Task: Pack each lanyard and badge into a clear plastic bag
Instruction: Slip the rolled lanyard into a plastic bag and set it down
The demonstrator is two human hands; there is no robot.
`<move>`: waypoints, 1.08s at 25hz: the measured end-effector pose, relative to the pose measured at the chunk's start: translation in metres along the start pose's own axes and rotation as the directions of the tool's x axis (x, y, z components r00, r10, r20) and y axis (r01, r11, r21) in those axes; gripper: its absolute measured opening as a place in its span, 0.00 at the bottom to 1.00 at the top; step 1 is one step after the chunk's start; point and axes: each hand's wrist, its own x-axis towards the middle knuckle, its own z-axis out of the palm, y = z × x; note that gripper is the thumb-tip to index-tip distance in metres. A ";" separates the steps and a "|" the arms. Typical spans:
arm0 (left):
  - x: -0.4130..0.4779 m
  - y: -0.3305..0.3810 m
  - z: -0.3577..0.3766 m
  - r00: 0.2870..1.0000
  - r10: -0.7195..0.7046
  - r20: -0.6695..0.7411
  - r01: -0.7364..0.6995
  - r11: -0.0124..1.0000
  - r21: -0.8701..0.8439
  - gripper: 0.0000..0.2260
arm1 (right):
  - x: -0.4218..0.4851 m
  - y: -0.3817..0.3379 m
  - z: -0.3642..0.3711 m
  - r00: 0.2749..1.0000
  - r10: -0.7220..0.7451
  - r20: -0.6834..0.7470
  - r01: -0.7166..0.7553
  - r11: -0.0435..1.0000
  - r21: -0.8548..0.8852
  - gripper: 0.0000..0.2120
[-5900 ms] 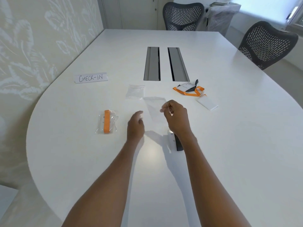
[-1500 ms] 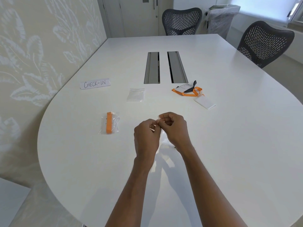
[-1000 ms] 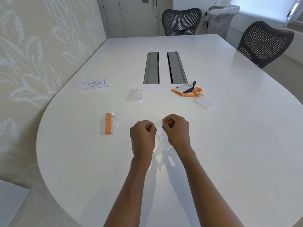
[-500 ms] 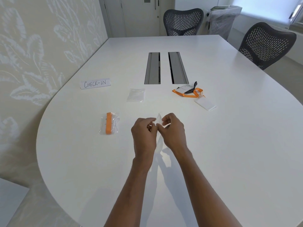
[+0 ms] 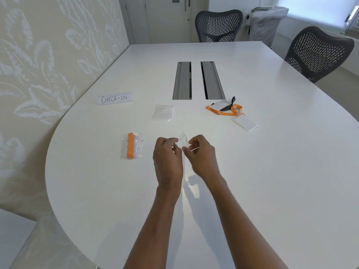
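A clear plastic bag (image 5: 184,141) hangs above the white table (image 5: 272,171) between my hands. My left hand (image 5: 168,158) pinches its top edge on one side and my right hand (image 5: 201,155) pinches the other side. A packed bag with a folded orange lanyard (image 5: 131,145) lies to the left. Further back a loose orange lanyard (image 5: 225,109) lies with a black one and a badge, and a white badge card (image 5: 245,123) sits beside it. Spare clear bags (image 5: 162,112) lie in the middle.
A paper sign reading CHECK-IN (image 5: 114,98) stands at the left. Two grey cable hatches (image 5: 198,80) run down the table's centre. Two dark mesh chairs (image 5: 218,26) stand at the far end and far right. A patterned wall borders the left side.
The bag was lifted off the table and brought in front of me. Over the last second my hands have stayed together at its top edge, working it between the fingertips.
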 end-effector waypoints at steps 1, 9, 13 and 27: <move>0.001 -0.002 0.000 1.000 -0.007 0.002 0.007 1.000 0.007 0.14 | 0.003 0.004 -0.005 0.999 -0.006 0.043 0.004 1.000 0.028 0.11; -0.010 -0.020 0.018 0.994 -0.057 0.091 0.050 0.996 0.069 0.13 | 0.032 0.075 -0.066 0.988 0.153 0.028 -0.144 0.967 -0.212 0.17; -0.014 -0.025 0.033 0.977 -0.088 0.193 0.069 0.992 0.101 0.11 | 0.040 0.095 -0.054 0.956 0.214 0.200 -0.152 0.947 -0.283 0.31; 0.002 -0.034 0.055 0.961 -0.173 0.216 0.183 0.983 -0.026 0.06 | 0.040 0.073 -0.067 0.982 0.187 0.010 -0.187 0.982 0.009 0.10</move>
